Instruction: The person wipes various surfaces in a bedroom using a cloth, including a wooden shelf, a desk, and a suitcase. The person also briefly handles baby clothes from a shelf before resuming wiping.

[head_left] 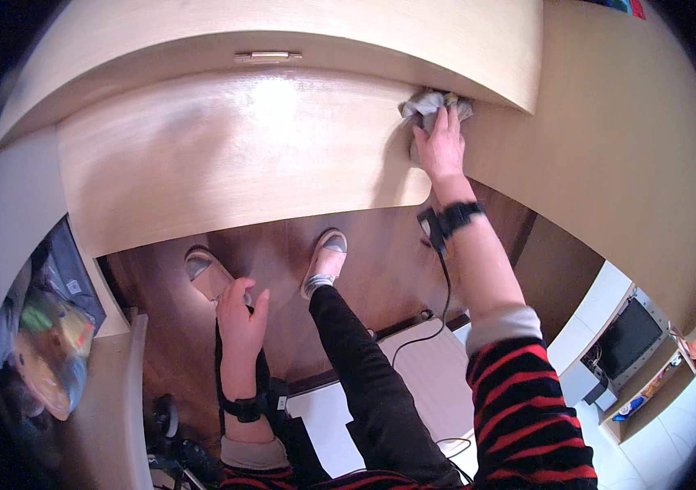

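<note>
My right hand (443, 153) is stretched forward to the right end of a pale wooden desktop (242, 155). Its fingers press on a crumpled greyish-white cloth (424, 104), bunched against the desk's back corner under an overhanging wooden panel. Part of the cloth is hidden beneath the palm. Lower down, my left hand (242, 320) hangs in front of the desk, above my leg and shoe. Thumb and fingers are apart, and nothing shows between them. Each wrist wears a black strap, and a cable runs down from the right one.
A wooden panel with a small metal handle (268, 57) overhangs the desk's back. On the right stands a tall wooden side panel (609, 147). Colourful bagged items (58, 343) fill an opening at left. Behind my legs lies a pale flat board (430, 376) on the dark wood floor.
</note>
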